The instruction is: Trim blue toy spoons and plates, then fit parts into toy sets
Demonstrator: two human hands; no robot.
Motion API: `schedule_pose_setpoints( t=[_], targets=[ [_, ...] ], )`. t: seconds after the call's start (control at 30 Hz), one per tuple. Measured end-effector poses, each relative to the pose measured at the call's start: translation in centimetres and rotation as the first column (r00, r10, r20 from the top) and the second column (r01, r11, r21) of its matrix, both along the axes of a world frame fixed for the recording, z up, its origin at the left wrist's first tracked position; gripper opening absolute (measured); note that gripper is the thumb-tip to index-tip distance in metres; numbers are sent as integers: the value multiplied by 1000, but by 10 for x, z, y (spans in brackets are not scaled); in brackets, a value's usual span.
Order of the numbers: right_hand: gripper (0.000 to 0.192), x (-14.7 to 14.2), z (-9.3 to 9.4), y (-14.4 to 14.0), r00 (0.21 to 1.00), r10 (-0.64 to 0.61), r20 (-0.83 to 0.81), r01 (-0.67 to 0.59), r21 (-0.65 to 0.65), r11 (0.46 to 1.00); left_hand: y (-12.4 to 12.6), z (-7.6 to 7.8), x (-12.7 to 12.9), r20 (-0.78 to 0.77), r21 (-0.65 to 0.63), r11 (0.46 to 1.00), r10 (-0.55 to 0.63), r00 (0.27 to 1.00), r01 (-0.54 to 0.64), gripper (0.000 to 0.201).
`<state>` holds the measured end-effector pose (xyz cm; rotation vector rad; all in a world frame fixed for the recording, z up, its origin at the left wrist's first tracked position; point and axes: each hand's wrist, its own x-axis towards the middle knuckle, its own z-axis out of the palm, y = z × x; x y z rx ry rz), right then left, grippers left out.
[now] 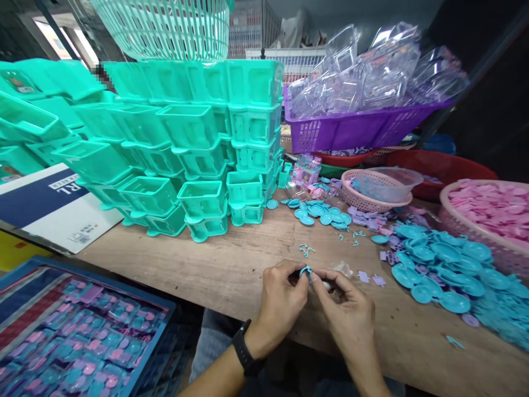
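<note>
My left hand (285, 292) pinches a small turquoise plastic piece (306, 270) between thumb and fingers, just above the table's front edge. From the other side, my right hand (341, 300) closes its thumb and forefinger on the same piece; its exact shape is partly covered by the fingertips. Beyond the hands lie several little turquoise hook-like parts (306, 250). Two flat lilac pieces (371, 278) rest right of my right hand, near a crumpled clear scrap (344, 268). Further right spreads a heap of turquoise round plates (446, 259).
Stacked turquoise bins (198, 160) rise at the left and back. A purple basket (351, 129) of clear plastic cases stands behind. Pink baskets (372, 201) line the right. A blue crate (165, 309) of packed pieces sits low left, beside a white-and-blue carton (61, 209).
</note>
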<state>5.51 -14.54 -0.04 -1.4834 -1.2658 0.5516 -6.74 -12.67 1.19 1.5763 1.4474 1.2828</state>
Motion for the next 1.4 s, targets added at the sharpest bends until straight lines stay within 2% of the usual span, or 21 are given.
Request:
schedule_pose_setpoints(
  t=[0.27,0.37,0.43,0.5,0.63,0.7,0.8,0.9,0.93,1.0,1.03,1.1,1.13,1.17,1.27,1.33,1.4],
  targets=[
    [24,4,-4,2,997,-19,72,18,13,1000,3,-1,3,10,-27,1000,-5,1000,5,17],
    [21,3,-2,3,990,-21,140,13,62,998,3,-4,4,-14,1,1000,-1,1000,1,18],
    [20,3,1,4,983,-20,181,1,101,995,2,-7,2,-56,63,998,-3,998,7,18],
    [20,3,4,5,976,-10,219,-18,130,991,3,-11,0,-140,161,986,-26,990,48,18],
    [23,1,8,7,960,16,280,-54,130,990,6,-18,-3,-365,334,925,-51,929,182,21],
    [23,1,7,8,959,6,284,-40,115,993,8,-19,-2,-408,342,915,-61,911,215,22],
    [23,8,1,12,963,9,270,-29,71,997,10,-20,2,-376,286,923,-138,916,257,23],
    [25,37,-4,21,967,34,252,-39,13,999,21,-21,7,-303,222,897,-309,902,382,20],
    [26,52,-2,26,968,-5,252,1,15,1000,29,-22,9,-292,208,886,-348,891,415,23],
    [32,92,6,35,940,-192,281,184,57,981,54,-21,12,-324,191,884,-353,878,426,29],
    [35,115,13,39,894,-322,313,308,94,947,70,-20,14,-367,177,902,-312,876,395,27],
    [36,164,28,48,743,-535,402,525,147,838,106,-17,19,-488,120,946,-207,848,300,24],
    [35,186,36,51,666,-608,433,603,167,780,123,-16,22,-553,65,973,-151,819,223,23],
    [31,206,43,54,637,-617,462,626,156,764,139,-15,25,-608,2,990,-108,787,138,23],
    [24,240,52,59,625,-557,547,613,99,784,171,-16,30,-674,-120,993,-88,733,8,26],
    [23,235,45,60,645,-529,552,574,108,812,177,-19,31,-673,-139,990,-97,734,3,20],
    [26,209,30,62,731,-454,510,457,128,880,176,-22,29,-672,-136,991,-94,735,3,12]
  ],
)
